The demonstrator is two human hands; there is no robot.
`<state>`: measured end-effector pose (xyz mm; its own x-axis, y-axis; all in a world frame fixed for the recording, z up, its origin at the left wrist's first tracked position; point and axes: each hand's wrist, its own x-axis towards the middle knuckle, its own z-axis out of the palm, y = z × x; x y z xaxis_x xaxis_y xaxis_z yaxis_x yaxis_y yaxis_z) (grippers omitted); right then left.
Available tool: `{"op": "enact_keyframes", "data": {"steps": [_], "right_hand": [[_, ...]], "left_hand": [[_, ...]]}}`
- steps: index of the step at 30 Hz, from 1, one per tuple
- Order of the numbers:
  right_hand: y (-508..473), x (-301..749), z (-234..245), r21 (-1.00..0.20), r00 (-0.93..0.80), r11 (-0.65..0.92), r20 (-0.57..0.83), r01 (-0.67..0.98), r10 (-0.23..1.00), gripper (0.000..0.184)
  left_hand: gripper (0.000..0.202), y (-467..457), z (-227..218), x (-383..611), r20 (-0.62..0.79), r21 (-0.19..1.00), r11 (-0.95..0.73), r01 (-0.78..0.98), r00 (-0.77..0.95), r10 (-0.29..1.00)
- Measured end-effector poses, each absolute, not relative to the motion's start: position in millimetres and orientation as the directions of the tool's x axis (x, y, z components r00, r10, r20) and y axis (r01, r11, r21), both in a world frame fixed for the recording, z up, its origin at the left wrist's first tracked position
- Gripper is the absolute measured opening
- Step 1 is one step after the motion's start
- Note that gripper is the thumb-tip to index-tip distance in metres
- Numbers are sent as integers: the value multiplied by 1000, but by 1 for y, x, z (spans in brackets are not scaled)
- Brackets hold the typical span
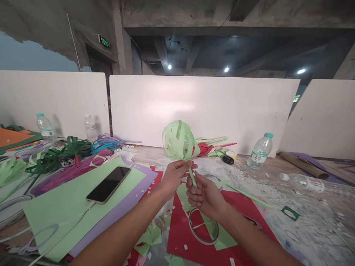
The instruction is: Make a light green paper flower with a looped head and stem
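Held up in the middle of the view is a light green paper-strip ball on a thin green paper stem. My left hand pinches the place where the ball's strips meet the stem. Lower down, my right hand has its fingers curled round the stem. Beneath the hands lie a red paper sheet, cut green paper and a roll of tape standing out as a pale ring. Another green paper stem rests on the table to the right.
A phone with a cable lies on green paper sheets at left. Dark green paper flowers stand farther left. One bottle stands at right, another bottle lies beside a cardboard tube. White panels border the table.
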<state>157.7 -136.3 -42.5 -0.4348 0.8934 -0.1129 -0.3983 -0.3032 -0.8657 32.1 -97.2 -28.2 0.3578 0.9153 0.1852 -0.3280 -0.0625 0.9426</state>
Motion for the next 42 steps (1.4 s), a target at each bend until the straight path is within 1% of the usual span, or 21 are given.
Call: {"op": "enact_keyframes", "data": {"steps": [3,6,12,15,18,20,23,26,29,32,35,38,42], "right_hand": [[-138,152,-45,-901,-348,-227,-92,-370,933,38],[-139,146,-48,-943,-250,-109,-28,-315,968,38],[-138,143,-51,-987,-69,118,126,-113,990,41],[-138,146,-52,-983,21,184,184,-19,983,40],[-138,147,-52,-976,74,216,217,23,973,37],[-138,146,-53,-977,68,213,214,18,975,37],[-139,143,-54,-986,9,164,164,-42,986,39],[-139,142,-54,-987,-75,75,86,-142,993,42],[-138,144,-52,-973,-189,-34,10,-229,982,40],[-139,148,-49,-955,-264,-97,-20,-280,964,37],[-139,148,-48,-947,-259,-66,18,-313,966,39],[-139,145,-52,-947,-195,15,82,-321,977,39],[-136,140,-58,-946,-103,69,107,-316,989,37]], "left_hand": [[32,-97,-29,31,180,956,-105,-274,265,947],[31,-97,-29,29,160,966,-113,-231,197,967],[25,-95,-31,28,145,968,-109,-227,151,978],[19,-96,-31,27,148,966,-115,-230,133,980],[18,-97,-31,27,148,966,-115,-233,127,981],[19,-97,-31,27,144,964,-109,-241,131,981],[25,-97,-31,28,140,961,-97,-258,157,978],[32,-98,-31,29,146,959,-93,-266,188,971],[37,-99,-31,29,149,958,-83,-275,229,962],[40,-99,-32,29,142,950,-51,-307,281,949],[39,-98,-32,28,166,949,-78,-305,275,947],[38,-98,-31,28,189,953,-114,-281,255,948],[41,-99,-31,28,181,944,-84,-318,289,940]]}}
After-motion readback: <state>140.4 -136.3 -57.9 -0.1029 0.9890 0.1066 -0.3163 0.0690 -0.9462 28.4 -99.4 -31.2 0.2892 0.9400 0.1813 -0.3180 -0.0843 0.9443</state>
